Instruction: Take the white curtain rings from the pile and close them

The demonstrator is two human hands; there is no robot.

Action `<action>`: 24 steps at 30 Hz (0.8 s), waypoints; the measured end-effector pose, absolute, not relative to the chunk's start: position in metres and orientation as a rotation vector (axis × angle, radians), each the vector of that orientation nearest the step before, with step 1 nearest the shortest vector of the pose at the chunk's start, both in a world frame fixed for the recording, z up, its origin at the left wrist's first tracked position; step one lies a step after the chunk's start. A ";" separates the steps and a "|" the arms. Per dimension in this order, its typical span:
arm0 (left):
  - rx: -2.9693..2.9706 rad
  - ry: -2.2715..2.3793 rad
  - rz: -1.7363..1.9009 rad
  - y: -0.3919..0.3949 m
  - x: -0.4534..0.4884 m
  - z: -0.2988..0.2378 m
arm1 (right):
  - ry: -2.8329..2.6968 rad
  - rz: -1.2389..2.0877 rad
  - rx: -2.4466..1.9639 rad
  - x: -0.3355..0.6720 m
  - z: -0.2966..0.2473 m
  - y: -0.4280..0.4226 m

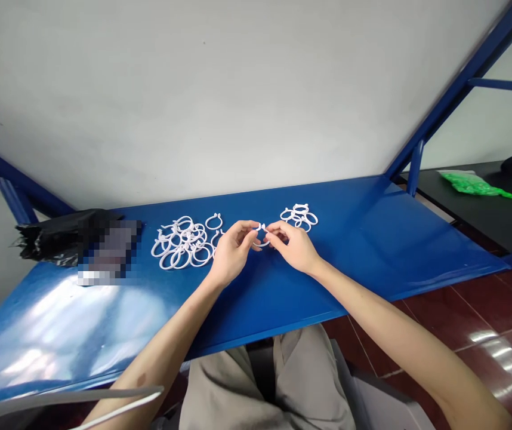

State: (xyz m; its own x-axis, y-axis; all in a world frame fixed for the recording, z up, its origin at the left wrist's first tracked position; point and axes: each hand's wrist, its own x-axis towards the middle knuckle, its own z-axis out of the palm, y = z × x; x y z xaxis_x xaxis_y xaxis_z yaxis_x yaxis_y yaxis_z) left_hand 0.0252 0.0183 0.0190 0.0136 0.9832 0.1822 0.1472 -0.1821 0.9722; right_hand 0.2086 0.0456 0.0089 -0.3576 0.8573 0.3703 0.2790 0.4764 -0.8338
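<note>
Both hands meet over the middle of the blue table point(372, 239). My left hand point(231, 254) and my right hand point(294, 245) pinch one white plastic ring point(261, 235) between their fingertips, one hand on each side of it. A pile of several white rings point(184, 243) lies flat on the table just left of my left hand. A smaller cluster of white rings point(299, 216) lies just behind my right hand.
A black plastic bag point(54, 239) with a blurred patch beside it sits at the table's left end. Blue frame struts point(444, 113) rise at both sides against a white wall. A black table point(484, 209) on the right carries a green bag point(473, 183).
</note>
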 end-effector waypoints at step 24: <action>1.820 1.281 1.135 0.014 0.022 0.004 | -2.238 0.439 -0.742 0.216 -0.004 0.047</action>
State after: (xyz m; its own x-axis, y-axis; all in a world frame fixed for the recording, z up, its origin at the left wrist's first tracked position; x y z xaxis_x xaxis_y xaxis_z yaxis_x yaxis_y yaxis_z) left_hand 0.0223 0.0143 0.0043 0.1554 0.9449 0.2880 0.4001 -0.3268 0.8562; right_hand 0.2156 0.0469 -0.0042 -0.5701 0.6252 0.5331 0.3772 0.7756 -0.5061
